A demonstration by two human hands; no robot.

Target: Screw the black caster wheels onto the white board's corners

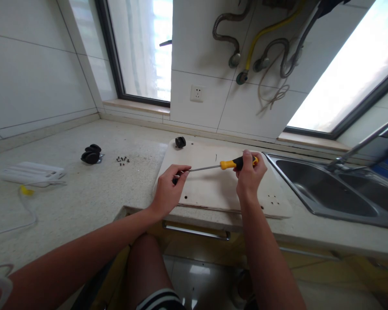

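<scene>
My right hand (250,172) is wrapped round the yellow-and-black handle of a screwdriver (228,165). The shaft points left, nearly level above a pale board (210,187). At the shaft's end, the thumb and forefinger of my left hand (170,189) pinch together; whether a screw sits there is too small to tell. A dark piece (175,181) shows partly between those fingers, mostly hidden. One black caster wheel (180,142) stands on the board's far left corner. Holes show in the board near its edges, with a small group at the near right corner.
Left on the counter (142,133) lie more black caster wheels (92,154) and several small dark screws (123,160). A white power bank (35,173) with a cable lies further left. The steel sink (323,189) borders the board's right side; a drawer handle (195,231) sticks out below.
</scene>
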